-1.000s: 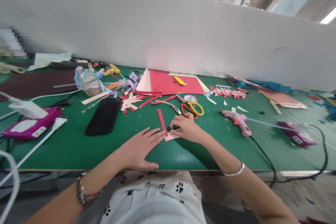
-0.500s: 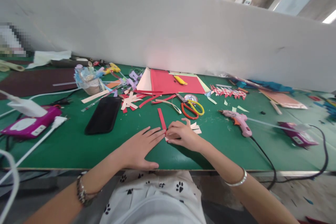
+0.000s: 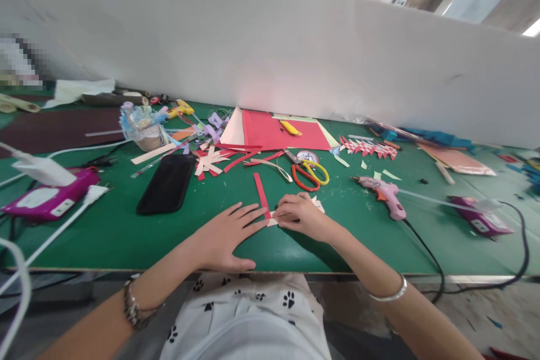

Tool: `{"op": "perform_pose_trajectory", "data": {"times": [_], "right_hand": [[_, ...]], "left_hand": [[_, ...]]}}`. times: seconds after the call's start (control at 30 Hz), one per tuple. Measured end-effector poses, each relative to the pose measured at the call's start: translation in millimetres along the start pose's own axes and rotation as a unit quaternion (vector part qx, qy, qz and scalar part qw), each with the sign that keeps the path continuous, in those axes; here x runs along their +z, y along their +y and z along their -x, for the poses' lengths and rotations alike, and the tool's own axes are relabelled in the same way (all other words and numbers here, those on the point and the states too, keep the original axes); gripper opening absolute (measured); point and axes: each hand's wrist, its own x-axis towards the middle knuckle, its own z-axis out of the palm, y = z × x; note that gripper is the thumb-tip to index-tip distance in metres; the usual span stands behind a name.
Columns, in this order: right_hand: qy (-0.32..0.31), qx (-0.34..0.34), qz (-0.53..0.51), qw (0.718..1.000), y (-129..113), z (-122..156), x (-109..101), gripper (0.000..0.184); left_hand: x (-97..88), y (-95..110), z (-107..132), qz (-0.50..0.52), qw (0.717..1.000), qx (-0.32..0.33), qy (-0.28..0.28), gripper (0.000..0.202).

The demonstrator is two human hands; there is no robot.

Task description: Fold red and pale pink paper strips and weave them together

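Observation:
A narrow red paper strip (image 3: 262, 194) lies on the green table, crossing a pale paper strip (image 3: 273, 219) at its near end. Flat on the table to the left, my left hand (image 3: 232, 236) has its fingers spread, and its fingertips touch the paper where the two strips meet. My right hand (image 3: 301, 216) is closed, its fingertips pinched together on the pale strip just right of the red one. More pale paper ends (image 3: 318, 203) stick out behind my right hand; the rest is hidden under it.
Scissors (image 3: 310, 174) with red and yellow handles lie beyond my hands. A black phone (image 3: 166, 184) is at left, a pink glue gun (image 3: 383, 194) with its cord at right. Red paper sheets (image 3: 274, 132) carry a yellow cutter (image 3: 291, 128). Purple power strips (image 3: 54, 197) sit far left and right.
My right hand has slid slightly right and its fingers have drawn in, uncovering the crossing of the red and pale strips. My left hand stays nearly in place.

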Motion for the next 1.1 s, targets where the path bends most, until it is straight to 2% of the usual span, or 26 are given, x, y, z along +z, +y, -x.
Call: {"op": "perform_pose_trajectory", "data": {"times": [0.1,0.23,0.43,0.57,0.87,1.0,1.1], "right_hand": [[0.035,0.034,0.081,0.996,-5.3,5.8,1.0,0.013],[0.090,0.131,0.191,0.969,-18.7,14.0,8.8,0.018],[0.142,0.209,0.213,0.944,-27.2,18.3,24.2,0.025],[0.162,0.209,0.182,0.947,-23.6,17.8,27.2,0.026],[0.128,0.134,0.142,0.972,-21.6,8.0,24.9,0.016],[0.130,0.159,0.182,0.962,-25.8,1.0,26.8,0.020],[0.106,0.189,0.202,0.955,-29.8,-3.8,25.3,0.016]], "left_hand": [[1.4,-1.0,-0.1,0.007,1.000,0.002,0.006,0.076],[1.6,-1.4,-1.4,0.006,1.000,0.003,0.005,0.076],[4.4,-3.0,-1.7,-0.004,1.000,0.011,0.014,0.074],[5.1,-3.4,-0.8,-0.002,1.000,0.010,0.011,0.074],[2.0,-1.5,-1.1,0.004,1.000,0.009,0.011,0.072],[2.8,-1.9,-0.9,0.009,1.000,0.010,0.017,0.073],[4.0,-2.3,-0.5,0.007,1.000,0.009,0.018,0.074]]}}
